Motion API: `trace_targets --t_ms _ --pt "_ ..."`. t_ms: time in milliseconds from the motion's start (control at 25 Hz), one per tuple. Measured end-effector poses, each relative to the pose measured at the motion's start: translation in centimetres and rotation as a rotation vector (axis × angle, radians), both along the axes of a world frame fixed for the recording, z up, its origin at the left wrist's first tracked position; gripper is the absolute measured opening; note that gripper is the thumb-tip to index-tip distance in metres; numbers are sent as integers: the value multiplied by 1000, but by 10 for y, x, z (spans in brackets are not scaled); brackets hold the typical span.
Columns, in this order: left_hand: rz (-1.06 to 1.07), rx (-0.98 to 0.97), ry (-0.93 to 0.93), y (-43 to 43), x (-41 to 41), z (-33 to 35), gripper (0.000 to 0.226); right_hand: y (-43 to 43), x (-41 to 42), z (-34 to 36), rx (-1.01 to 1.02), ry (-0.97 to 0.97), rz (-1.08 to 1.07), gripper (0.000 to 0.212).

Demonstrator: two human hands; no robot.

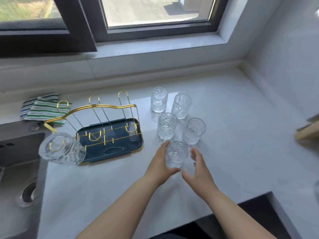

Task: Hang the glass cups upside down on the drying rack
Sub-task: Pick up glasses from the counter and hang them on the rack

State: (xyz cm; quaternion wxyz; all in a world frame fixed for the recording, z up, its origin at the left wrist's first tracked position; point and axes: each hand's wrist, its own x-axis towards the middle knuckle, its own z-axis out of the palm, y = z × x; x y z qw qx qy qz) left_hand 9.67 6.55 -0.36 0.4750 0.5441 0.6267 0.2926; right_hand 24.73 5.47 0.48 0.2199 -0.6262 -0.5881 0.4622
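On desk, both hands cup nearest glass: left hand touching, right hand spread. Risk: clipping neighbouring cups.

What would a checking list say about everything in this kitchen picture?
Surface: white countertop, looks clean.
Job's things: gold drying rack on a blue tray; one glass cup hung upside down on it; four cups upright beside it, a fifth cup between the hands.
Clutter: striped cloths; wooden object at the edge.
Grippers: left hand touches the fifth cup; right hand open beside it.
Cables: nothing seen.
Surroundings: sink, window.
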Motion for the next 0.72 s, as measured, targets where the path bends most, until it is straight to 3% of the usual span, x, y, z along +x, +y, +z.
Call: trace_targets --t_ms 120,240,400,520,640,720 --pt "60 49 17 6 5 2 78 8 2 -2 -37 55 134 67" --pt "168 93 -23 -3 -1 17 68 13 3 11 -85 224 119 59" --pt "313 205 -215 -23 -20 55 66 20 -9 36 -459 818 -29 55" --pt "329 267 -309 -39 -37 85 70 22 -33 61 -661 1101 148 54" --pt "368 300 -278 -55 -60 105 72 24 -62 87 -644 1135 299 45" --pt "435 349 -160 -66 -78 112 76 28 -78 100 -508 1017 329 45"
